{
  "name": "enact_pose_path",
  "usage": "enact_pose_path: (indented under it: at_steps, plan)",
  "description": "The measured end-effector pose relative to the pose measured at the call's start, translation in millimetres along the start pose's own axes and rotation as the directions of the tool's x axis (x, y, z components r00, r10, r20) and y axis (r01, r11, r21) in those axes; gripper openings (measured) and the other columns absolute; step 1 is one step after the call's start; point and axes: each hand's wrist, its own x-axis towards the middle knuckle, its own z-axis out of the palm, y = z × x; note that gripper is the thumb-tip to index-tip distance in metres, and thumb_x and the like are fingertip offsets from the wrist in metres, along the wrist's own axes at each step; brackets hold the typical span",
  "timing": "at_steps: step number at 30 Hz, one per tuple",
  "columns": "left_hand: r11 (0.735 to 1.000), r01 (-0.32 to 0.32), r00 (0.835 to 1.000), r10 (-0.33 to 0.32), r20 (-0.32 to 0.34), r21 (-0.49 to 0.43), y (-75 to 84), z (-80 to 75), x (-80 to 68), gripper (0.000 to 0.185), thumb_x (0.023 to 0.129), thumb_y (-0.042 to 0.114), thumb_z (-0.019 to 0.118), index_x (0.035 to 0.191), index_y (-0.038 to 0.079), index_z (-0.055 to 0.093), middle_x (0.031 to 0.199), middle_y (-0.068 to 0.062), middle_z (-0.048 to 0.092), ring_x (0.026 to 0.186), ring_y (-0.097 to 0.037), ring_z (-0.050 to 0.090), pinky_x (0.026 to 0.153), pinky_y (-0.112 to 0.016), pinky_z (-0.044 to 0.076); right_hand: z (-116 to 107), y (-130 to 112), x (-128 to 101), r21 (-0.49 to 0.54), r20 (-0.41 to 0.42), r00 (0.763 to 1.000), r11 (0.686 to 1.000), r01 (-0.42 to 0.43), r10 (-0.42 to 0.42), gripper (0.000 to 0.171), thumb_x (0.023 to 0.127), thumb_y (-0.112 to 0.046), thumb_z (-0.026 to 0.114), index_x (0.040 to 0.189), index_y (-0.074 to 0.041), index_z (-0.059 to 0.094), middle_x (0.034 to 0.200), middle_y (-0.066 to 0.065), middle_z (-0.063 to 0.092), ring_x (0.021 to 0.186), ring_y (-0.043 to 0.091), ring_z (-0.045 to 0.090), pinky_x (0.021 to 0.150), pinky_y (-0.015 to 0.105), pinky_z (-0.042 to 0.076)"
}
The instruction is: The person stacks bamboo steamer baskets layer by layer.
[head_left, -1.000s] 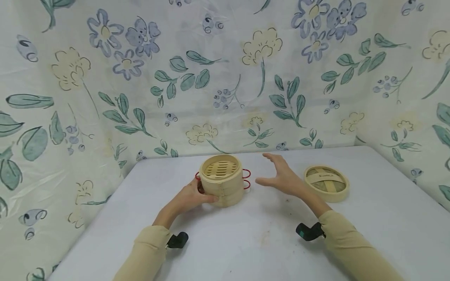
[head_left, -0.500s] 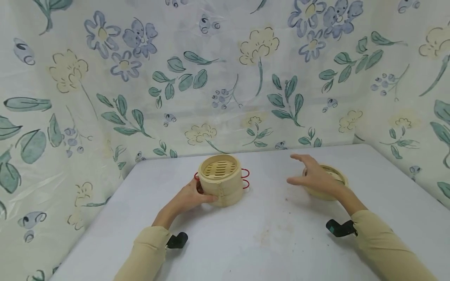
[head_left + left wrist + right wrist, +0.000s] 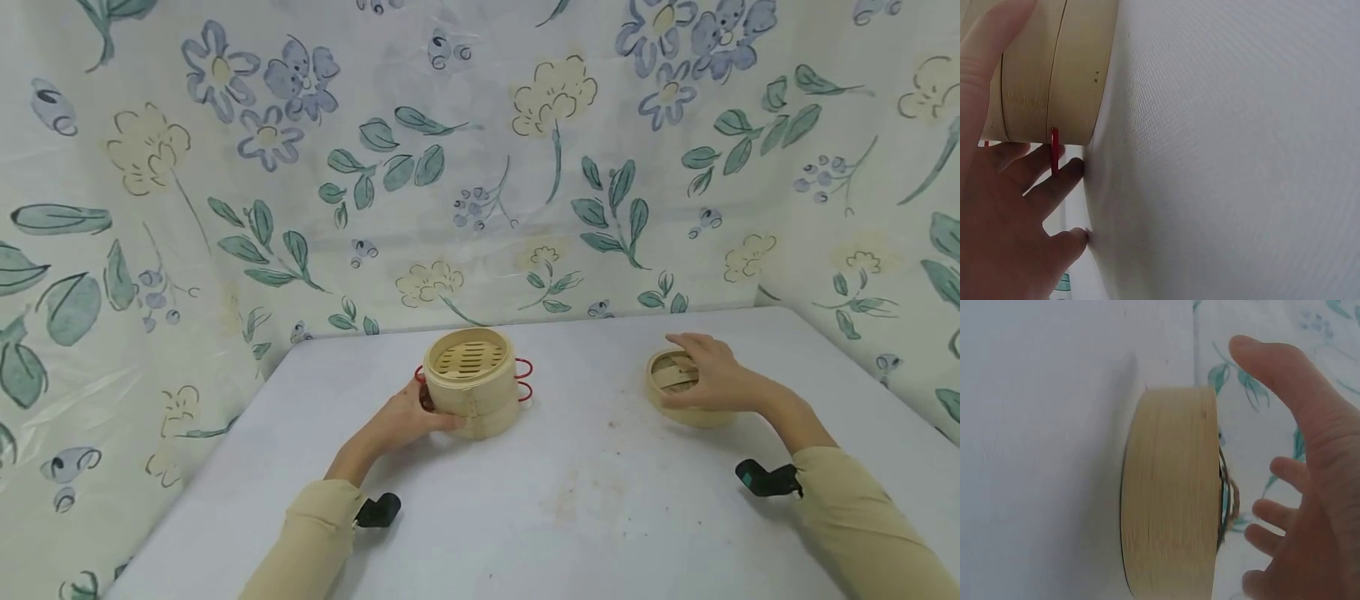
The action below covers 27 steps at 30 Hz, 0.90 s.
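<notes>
Lid (image 3: pixel 678 385) is what your right hand (image 3: pixel 712 379) is on now. It is a round bamboo lid, and it lies flat on the desk (image 3: pixel 585 500), well to the right of the steamer basket (image 3: pixel 472 383). Your right fingers (image 3: pixel 1272 509) spread over the top of the lid, with the thumb reaching past the rim. From the wrist view they look loose and not yet closed around it, so I cannot tell if they truly grip it.

Bamboo like this is probably light and stiff. It should not bend or squish in your hand. The side wall (image 3: pixel 1169 494) looks smooth, so it could slip if you only pinch it softly. I think the best hold is across the rim, thumb on one side and fingers on the other. The woven top may be thin, so do not push hard in the middle.

Your left hand (image 3: pixel 405 421) holds the steamer basket by its left side. Its fingers (image 3: pixel 1047 181) curl around the wall near a red wire handle (image 3: pixel 1054 150). The basket has two layers and no cover on top.
</notes>
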Motion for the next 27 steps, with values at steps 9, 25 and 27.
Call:
enact_pose_path:
  at_steps: [9, 25, 27]
  plan:
    - [1.0, -0.013, 1.0, 0.013, 0.004, -0.012, -1.7, 0.3, -0.6, 0.108, 0.07, 0.057, 0.082, 0.15, 0.01, 0.028, 0.142, -0.014, 0.052, 0.13, -0.031, 0.049, 0.108, -0.054, 0.037, -10.0, 14.2, -11.3, 0.013, 0.1, 0.992, 0.996, -0.085, 0.083, 0.103, 0.079, -0.048, 0.076, 0.151, 0.004, 0.023, 0.149, 0.04, 0.015, 0.133, 0.064, 0.016, 0.097, 0.08, 0.023]
    - [1.0, 0.002, 1.0, -0.002, 0.003, -0.027, -2.2, 2.2, 0.5, 0.107, 0.069, 0.057, 0.083, 0.148, 0.009, 0.03, 0.139, -0.012, 0.054, 0.127, -0.029, 0.05, 0.107, -0.052, 0.038, -9.6, 24.5, -15.7, 0.084, 0.226, 0.963, 0.982, -0.171, 0.148, 0.104, 0.08, -0.045, 0.074, 0.151, 0.006, 0.017, 0.147, 0.044, 0.004, 0.132, 0.065, 0.014, 0.096, 0.08, 0.025]
    - [0.999, 0.007, 1.0, -0.007, 0.003, -0.032, -2.4, 2.1, 0.5, 0.107, 0.069, 0.057, 0.083, 0.148, 0.01, 0.03, 0.139, -0.012, 0.054, 0.126, -0.028, 0.051, 0.107, -0.051, 0.038, -9.6, 24.4, -15.4, 0.085, 0.227, 0.962, 0.981, -0.172, 0.149, 0.104, 0.08, -0.044, 0.074, 0.15, 0.006, 0.017, 0.145, 0.044, 0.007, 0.13, 0.064, 0.018, 0.095, 0.08, 0.027]
